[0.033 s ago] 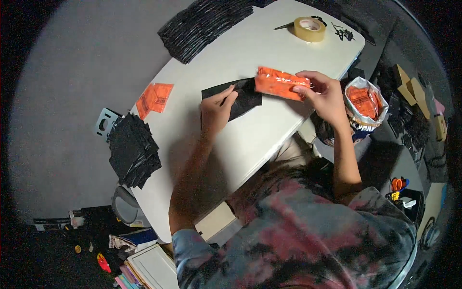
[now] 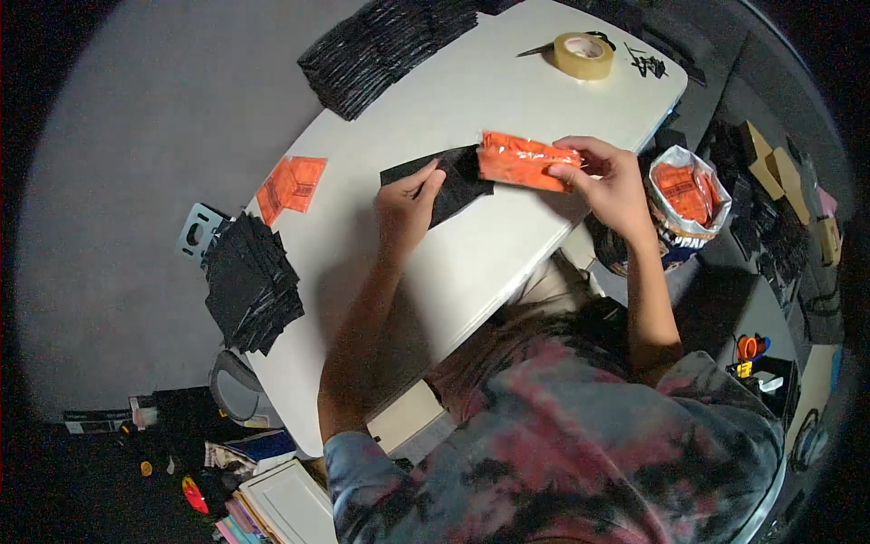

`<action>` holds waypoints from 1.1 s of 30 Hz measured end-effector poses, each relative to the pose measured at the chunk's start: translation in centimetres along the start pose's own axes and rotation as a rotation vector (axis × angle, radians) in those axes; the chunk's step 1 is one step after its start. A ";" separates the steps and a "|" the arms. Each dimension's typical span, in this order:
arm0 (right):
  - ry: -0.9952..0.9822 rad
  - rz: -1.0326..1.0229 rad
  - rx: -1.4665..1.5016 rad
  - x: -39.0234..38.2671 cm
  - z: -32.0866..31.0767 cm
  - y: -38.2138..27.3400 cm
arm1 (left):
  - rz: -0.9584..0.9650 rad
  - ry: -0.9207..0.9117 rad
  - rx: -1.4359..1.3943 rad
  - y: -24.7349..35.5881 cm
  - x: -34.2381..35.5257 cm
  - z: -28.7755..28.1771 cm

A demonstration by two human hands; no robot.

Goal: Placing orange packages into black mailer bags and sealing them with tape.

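Note:
My left hand point(image 2: 410, 201) pinches a flat black sleeve point(image 2: 460, 186) over the middle of the white table point(image 2: 381, 136). In my right hand point(image 2: 609, 181) is a shiny orange packet point(image 2: 521, 161), gripped at its right end between thumb and fingers. The packet's left end meets or overlaps the sleeve's right end; I cannot tell whether it is inside. Another orange packet point(image 2: 292, 189) lies flat near the left edge of the table. Below it rests a loose pile of black sleeves point(image 2: 251, 286).
A long stack of black sleeves point(image 2: 385, 50) lies at the far edge. A tape roll point(image 2: 583, 56) sits far right, beside a dark pointed tool point(image 2: 535, 50) and small black strips point(image 2: 645, 62). Right of the table stands a bag of orange packets point(image 2: 686, 192).
The orange packet in my right hand has tilted and shifted very slightly, its left end a little lower. My left hand and the black sleeve have barely moved.

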State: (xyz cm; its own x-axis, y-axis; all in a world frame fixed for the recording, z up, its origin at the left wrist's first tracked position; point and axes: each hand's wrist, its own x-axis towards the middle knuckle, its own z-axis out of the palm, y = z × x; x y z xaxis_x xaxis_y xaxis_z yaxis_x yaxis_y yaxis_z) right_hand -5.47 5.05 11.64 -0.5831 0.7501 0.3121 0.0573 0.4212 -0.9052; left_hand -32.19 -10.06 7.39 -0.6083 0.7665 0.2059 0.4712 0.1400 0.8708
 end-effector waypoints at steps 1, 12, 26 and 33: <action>-0.016 0.006 -0.017 -0.1 0.2 0.2 | 0.003 0.002 -0.002 0.1 0.1 0.0; -0.108 -0.094 -0.139 -0.1 2.2 -1.9 | 0.405 -0.005 0.026 5.4 -1.2 -1.4; -0.051 -0.121 -0.188 -0.8 3.0 -3.3 | 0.651 -0.141 0.257 8.4 -2.2 -2.9; -0.019 -0.021 0.065 -0.9 3.8 -1.6 | 0.716 -0.129 0.276 7.5 -1.8 -3.3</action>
State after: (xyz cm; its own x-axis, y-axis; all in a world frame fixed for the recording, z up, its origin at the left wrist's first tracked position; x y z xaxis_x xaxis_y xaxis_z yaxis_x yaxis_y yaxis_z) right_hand -8.15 1.76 11.76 -0.5993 0.7309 0.3265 -0.0079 0.4025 -0.9154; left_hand -29.66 -12.49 15.07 -0.0248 0.7934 0.6081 0.8737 -0.2784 0.3989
